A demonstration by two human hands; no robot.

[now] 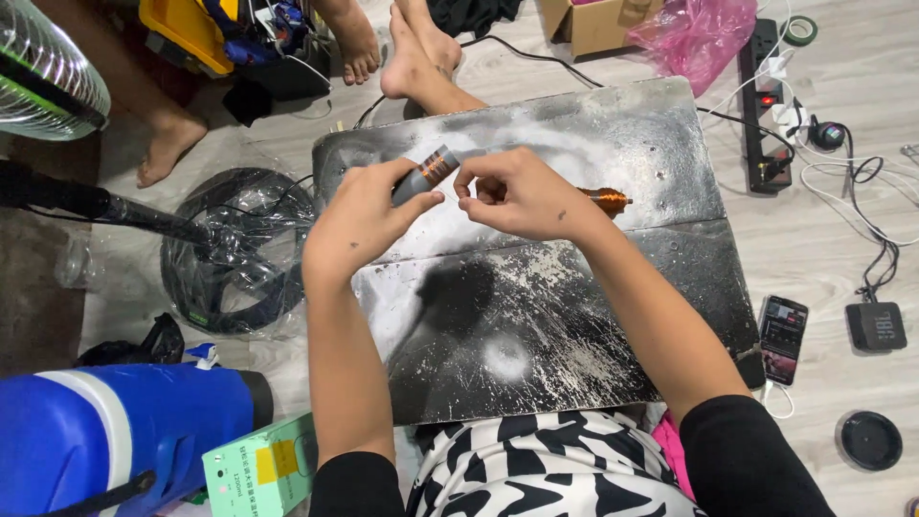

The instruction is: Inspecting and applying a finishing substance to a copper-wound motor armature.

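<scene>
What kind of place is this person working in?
Probably a home floor used as a makeshift workshop: a scuffed dark board serves as a bench, a power strip and cables lie on the floor, and another person's bare feet rest nearby.

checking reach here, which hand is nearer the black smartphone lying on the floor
Right. The right hand is over the scuffed dark board, up and left of the black smartphone. The left hand, holding a small grey cylinder, is farther left.
</scene>
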